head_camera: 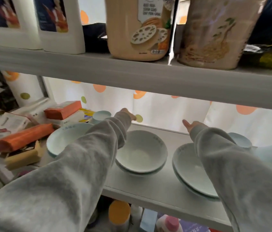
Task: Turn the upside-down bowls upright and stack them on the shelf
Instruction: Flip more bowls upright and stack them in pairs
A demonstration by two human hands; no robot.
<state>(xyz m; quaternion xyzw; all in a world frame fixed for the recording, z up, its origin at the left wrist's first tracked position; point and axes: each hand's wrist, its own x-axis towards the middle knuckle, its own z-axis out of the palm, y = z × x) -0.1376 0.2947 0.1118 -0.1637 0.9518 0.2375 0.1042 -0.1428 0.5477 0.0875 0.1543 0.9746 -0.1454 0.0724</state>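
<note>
Sleeves (75, 164): 2 | upright bowl stacks (142, 153): 3 | hands' (190, 125) grip: cannot tell

The bowls look like glazed ceramic, smooth and glossy: the stack (142, 153) just below and between the two hands, the stack (192, 169) under the right sleeve, and the tilted bowl (61, 139) under the left sleeve. Both sleeves (88, 158) are soft, fuzzy grey cloth, matt, covering all but the fingertips of the left hand (129, 114) and the right hand (190, 125). The shelf (157, 186) beneath them is smooth, matt and white. Behind the fingertips hangs a thin spotted curtain (165, 111) of cloth. Left of the left hand lie paper cartons (63, 111), matt orange and white. Above, a shiny plastic pouch (138, 29) stands.
</note>
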